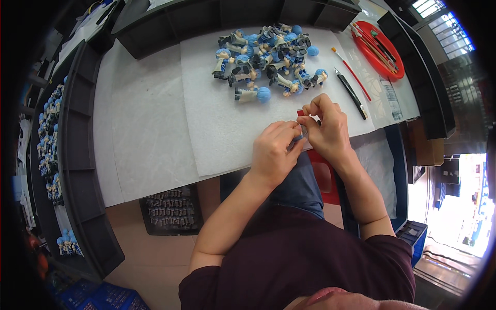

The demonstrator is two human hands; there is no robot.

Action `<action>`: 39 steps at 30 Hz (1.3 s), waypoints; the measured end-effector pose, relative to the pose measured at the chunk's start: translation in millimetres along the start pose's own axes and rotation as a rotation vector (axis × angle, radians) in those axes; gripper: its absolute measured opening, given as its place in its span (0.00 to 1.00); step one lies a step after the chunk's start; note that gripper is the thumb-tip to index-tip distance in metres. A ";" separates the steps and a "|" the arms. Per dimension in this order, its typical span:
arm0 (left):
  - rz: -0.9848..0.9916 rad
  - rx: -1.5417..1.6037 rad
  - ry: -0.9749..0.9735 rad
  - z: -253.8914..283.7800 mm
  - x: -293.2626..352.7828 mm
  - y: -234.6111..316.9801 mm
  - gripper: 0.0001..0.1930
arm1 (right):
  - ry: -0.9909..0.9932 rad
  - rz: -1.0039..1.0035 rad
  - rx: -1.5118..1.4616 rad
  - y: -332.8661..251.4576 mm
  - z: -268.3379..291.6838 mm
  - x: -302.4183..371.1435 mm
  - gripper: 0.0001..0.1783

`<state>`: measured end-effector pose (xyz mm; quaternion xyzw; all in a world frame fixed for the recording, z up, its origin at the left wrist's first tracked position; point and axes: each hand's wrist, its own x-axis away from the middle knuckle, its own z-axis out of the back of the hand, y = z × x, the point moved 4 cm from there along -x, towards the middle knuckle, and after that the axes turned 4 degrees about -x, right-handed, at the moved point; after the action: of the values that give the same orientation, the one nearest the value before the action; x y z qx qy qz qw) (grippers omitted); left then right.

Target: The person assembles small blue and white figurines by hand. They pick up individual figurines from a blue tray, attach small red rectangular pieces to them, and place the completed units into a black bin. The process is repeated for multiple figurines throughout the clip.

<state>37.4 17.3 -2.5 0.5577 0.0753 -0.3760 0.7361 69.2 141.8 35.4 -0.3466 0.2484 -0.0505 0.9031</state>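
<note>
Here, the left hand pinches something blue.

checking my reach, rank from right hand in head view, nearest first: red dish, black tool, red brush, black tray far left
1. Black tool, ahead and right of the right hand
2. Red brush, just beyond the black tool
3. Red dish, upper right
4. Black tray, far left

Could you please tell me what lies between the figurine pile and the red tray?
In the head view, a red-handled brush and, beside it, a black pen-like tool lie there.
</note>
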 end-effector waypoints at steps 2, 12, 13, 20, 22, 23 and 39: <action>0.006 0.010 -0.001 0.3 -0.8 -2.0 0.09 | -0.028 -0.024 -0.048 1.7 3.1 6.0 0.16; 0.015 0.018 0.027 0.5 -0.3 -4.8 0.08 | -0.003 -0.267 -0.188 6.8 24.1 -13.4 0.17; 0.010 0.020 0.028 0.2 -0.9 -4.0 0.09 | -0.028 -0.256 -0.209 1.9 26.6 -5.9 0.17; -0.012 -0.013 0.021 -0.9 -2.7 1.3 0.09 | -0.063 -0.089 -0.074 18.8 -6.2 -10.5 0.17; -0.007 -0.003 0.016 0.6 -1.5 1.3 0.09 | -0.017 -0.132 -0.102 17.0 -2.7 -13.1 0.17; -0.011 -0.001 0.020 0.8 -2.5 -0.2 0.09 | 0.001 -0.178 -0.154 13.4 3.3 -10.2 0.17; 0.080 0.097 -0.008 2.3 0.4 -4.4 0.10 | 0.188 -0.408 -0.274 70.3 49.4 6.3 0.18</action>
<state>34.2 14.7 -5.2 0.5938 0.0318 -0.3514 0.7231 92.9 222.8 18.5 -0.5023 0.2607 -0.2293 0.7919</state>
